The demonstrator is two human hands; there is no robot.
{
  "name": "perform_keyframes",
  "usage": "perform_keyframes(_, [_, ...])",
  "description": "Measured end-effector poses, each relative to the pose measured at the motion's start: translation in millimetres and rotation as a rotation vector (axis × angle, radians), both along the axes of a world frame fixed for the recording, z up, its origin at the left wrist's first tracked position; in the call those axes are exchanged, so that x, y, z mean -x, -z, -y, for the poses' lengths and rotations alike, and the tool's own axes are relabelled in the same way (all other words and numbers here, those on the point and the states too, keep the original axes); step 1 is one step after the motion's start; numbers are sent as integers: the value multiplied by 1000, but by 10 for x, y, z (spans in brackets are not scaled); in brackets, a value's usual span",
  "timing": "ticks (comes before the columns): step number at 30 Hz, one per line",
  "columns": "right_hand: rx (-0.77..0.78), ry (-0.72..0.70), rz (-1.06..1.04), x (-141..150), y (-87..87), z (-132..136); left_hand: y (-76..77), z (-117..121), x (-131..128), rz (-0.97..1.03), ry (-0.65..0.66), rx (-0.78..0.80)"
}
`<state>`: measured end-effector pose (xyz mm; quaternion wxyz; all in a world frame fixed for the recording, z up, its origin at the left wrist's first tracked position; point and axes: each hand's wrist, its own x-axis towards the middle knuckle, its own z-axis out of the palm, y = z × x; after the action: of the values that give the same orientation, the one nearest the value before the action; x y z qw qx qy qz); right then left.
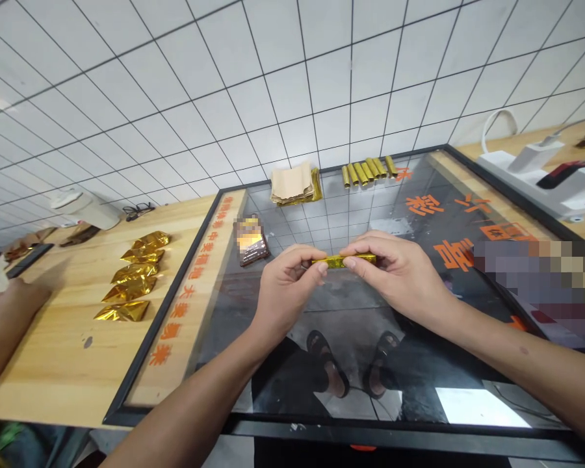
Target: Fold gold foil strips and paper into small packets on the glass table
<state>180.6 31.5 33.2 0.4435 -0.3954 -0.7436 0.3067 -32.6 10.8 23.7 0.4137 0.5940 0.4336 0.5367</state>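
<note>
Between my two hands, above the glass top, is a narrow gold foil paper roll (338, 261), held level. My left hand (292, 286) pinches its left end between thumb and fingers. The right end is gripped by my right hand (394, 270), thumb on the near side and fingers behind. Beyond my hands, a stack of brown-backed gold foil paper (292, 184) lies by the wall. Several rolled gold tubes (368, 172) lie side by side to its right. A small dark packet (250, 240), partly blurred, rests left of my left hand.
The black-framed glass panel (283, 318) bears orange characters and sits on a wooden table (68, 364). Several folded gold foil pieces (129, 279) lie left. Another person's arm (10, 318) reaches in there. A white power strip (526, 182) stands right, near a pixelated patch.
</note>
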Motion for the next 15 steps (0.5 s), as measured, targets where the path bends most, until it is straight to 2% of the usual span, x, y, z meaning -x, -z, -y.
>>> perform_keyframes(8, [-98, -33, 77, -18, -1, 20, -13, 11, -11, -98, -18, -27])
perform_keyframes(12, [-70, -52, 77, -2, -21, 49, -24, 12, -2, -166, -6, -103])
perform_keyframes(15, [-32, -42, 67, 17, -27, 62, -18, 9, 21, -142, -21, -91])
